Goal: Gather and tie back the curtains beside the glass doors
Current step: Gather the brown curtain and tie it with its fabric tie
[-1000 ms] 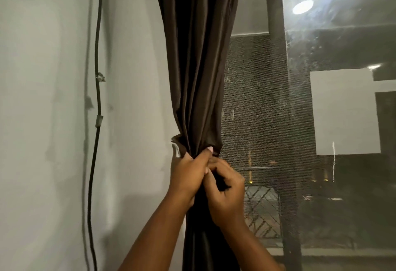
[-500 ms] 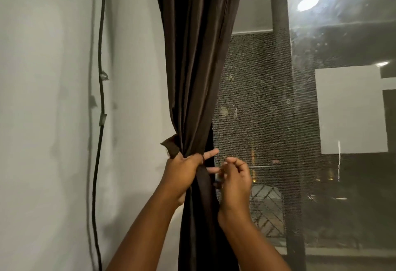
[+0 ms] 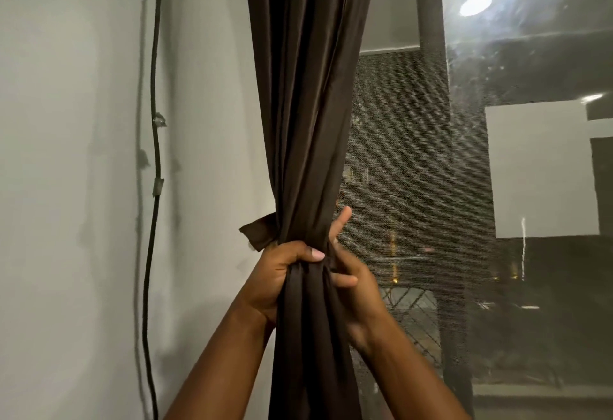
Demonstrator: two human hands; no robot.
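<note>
A dark brown curtain (image 3: 308, 114) hangs bunched into a narrow column beside the glass door (image 3: 527, 160). My left hand (image 3: 282, 273) grips the gathered folds at the waist, thumb across the front. A short end of brown tie-back strip (image 3: 257, 232) sticks out to the left just above that hand. My right hand (image 3: 351, 273) is at the curtain's right edge, forefinger raised along the fabric and the other fingers reaching in behind the bunch; what those fingers hold is hidden.
A grey wall (image 3: 73, 187) stands to the left with a black cable (image 3: 154, 154) clipped down it. A dark mesh screen (image 3: 394, 170) and door frame post (image 3: 431, 21) lie right of the curtain. Railings show outside, low down.
My right hand, apart from the curtain half a second ago, has come back against its right edge. My left hand has closed more tightly round the bunch.
</note>
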